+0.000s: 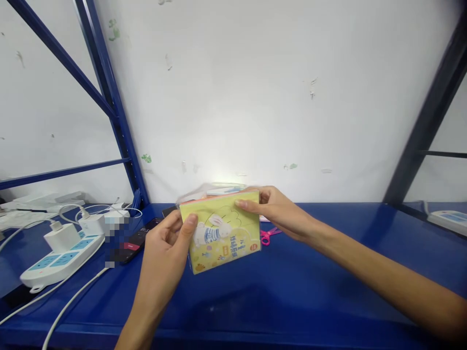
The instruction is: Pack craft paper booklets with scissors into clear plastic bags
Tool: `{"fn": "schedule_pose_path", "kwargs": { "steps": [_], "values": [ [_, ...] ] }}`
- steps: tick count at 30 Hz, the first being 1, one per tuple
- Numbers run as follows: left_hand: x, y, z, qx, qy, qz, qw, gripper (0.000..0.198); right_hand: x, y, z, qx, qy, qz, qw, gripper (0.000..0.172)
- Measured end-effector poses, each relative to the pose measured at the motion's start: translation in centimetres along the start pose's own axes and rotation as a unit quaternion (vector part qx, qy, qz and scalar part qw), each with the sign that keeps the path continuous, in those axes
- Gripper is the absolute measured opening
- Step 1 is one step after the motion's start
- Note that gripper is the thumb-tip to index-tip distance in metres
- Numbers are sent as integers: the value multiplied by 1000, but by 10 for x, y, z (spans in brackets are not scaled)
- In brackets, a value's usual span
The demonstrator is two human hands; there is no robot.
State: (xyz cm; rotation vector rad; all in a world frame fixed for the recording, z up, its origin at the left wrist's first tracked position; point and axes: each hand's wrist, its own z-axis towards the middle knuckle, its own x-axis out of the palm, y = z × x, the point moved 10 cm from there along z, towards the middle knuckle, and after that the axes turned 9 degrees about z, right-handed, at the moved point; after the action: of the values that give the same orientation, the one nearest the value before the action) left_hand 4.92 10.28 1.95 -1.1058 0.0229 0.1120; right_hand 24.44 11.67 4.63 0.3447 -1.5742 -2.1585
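Note:
Between my two hands a yellow packet (pixel 226 238) with a printed rabbit is held up above the blue table, in a clear plastic wrapper (pixel 195 194). It tilts a little, its right side higher. My left hand (pixel 170 243) grips the left edge, thumb on the front and fingers behind. My right hand (pixel 268 206) pinches the upper right corner, its thumb lying across the front. Pink scissors (pixel 268 236) lie on the table just behind the packet's right side, partly hidden by it. Whatever sits behind the packet is mostly covered.
On the left a white power strip (pixel 63 262) carries plugged-in chargers (pixel 62 238) with white cables. A dark phone (pixel 136 240) lies beside it. Blue rack posts (pixel 124 141) frame the table (pixel 292 291) against a white wall. Another power strip (pixel 450 218) is at far right.

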Motion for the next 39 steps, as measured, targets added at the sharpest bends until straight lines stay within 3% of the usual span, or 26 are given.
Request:
{"fn": "schedule_pose_path", "kwargs": {
  "steps": [7,10,12,14,17,19,21,24,30,33,35,39],
  "values": [
    [18,30,3,-71,20,-101,992,53,-10,-10,7,46,47,-124,990,35],
    [25,42,3,-99,24,-134,986,51,-10,-15,6,78,132,-204,967,37],
    [29,49,3,-111,32,-149,982,44,-17,-29,-1,147,198,-281,928,43],
    [32,52,5,-110,41,-146,982,31,-41,-49,-10,234,213,-389,865,54],
    [30,49,6,-84,35,-118,989,22,-89,-65,-10,298,138,-558,762,65],
    [28,46,6,-68,28,-98,992,22,-105,-78,-7,311,113,-596,732,67],
    [27,45,4,-69,23,-81,994,21,-108,-97,-7,337,133,-571,737,64],
    [27,42,3,-72,19,-54,996,22,-102,-116,-8,352,178,-514,761,45],
    [27,38,2,-70,24,-38,997,22,-97,-112,-7,314,195,-483,794,26],
    [28,35,1,-65,27,-37,997,21,-102,-90,1,270,164,-482,817,16],
    [29,34,1,-71,27,-41,996,21,-104,-62,10,208,123,-464,852,14],
    [32,35,-1,-83,31,-44,995,21,-101,7,18,60,27,-390,919,37]
  ]
}}
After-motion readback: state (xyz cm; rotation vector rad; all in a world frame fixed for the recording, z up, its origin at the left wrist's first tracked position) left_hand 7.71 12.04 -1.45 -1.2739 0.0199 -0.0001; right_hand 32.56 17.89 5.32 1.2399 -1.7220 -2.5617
